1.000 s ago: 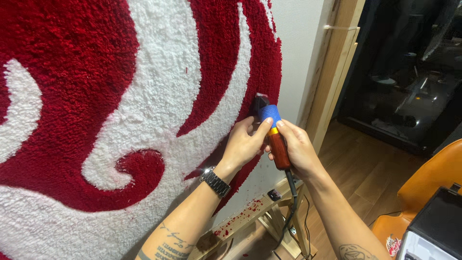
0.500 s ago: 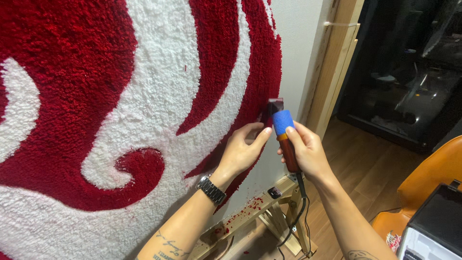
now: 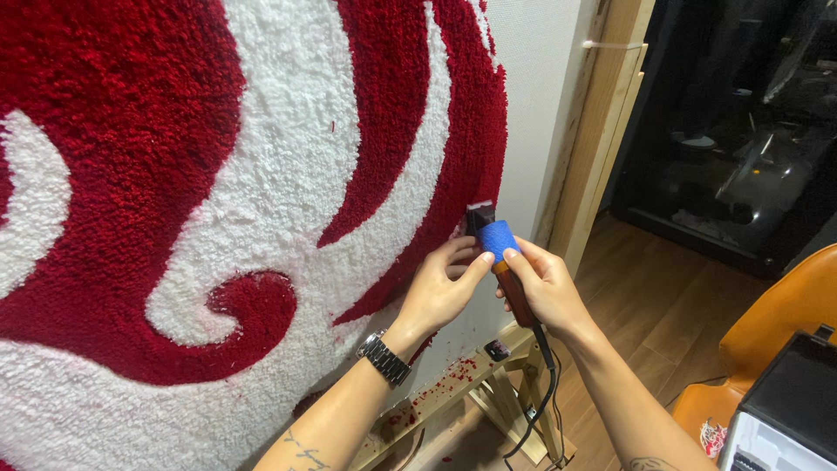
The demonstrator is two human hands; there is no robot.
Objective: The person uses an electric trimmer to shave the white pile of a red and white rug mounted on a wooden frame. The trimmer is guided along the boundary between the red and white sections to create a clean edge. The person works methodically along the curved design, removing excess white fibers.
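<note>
Filling most of the view is a tufted rug [image 3: 218,218] stretched upright on a pale backing cloth, its pile thick red with broad white swirls curling through it; to the right of the rug runs a wooden frame post [image 3: 602,131], and beyond that a dark glass cabinet [image 3: 741,148] stands over a wood-plank floor [image 3: 663,323]; an orange chair [image 3: 785,340] sits further right of the rug, low in the corner, with a dark box [image 3: 793,410] in front of it; below the rug's lower right edge, the wooden frame legs [image 3: 488,392] carry a scatter of red fluff. At the rug's right-hand red border sits an electric clipper [image 3: 499,257], brown-bodied with a blue band near its head, blade end pressed to the pile, its black cord [image 3: 545,392] trailing down past the frame; the right hand [image 3: 545,288] has its fingers wrapped around the clipper's body, grasping it firmly; the left hand [image 3: 440,292], just left of the clipper, rests thumb and fingertips against the blue band and the rug edge, fingers loosely curled, steadying rather than clenched; a metal wristwatch [image 3: 384,358] circles the left wrist.
</note>
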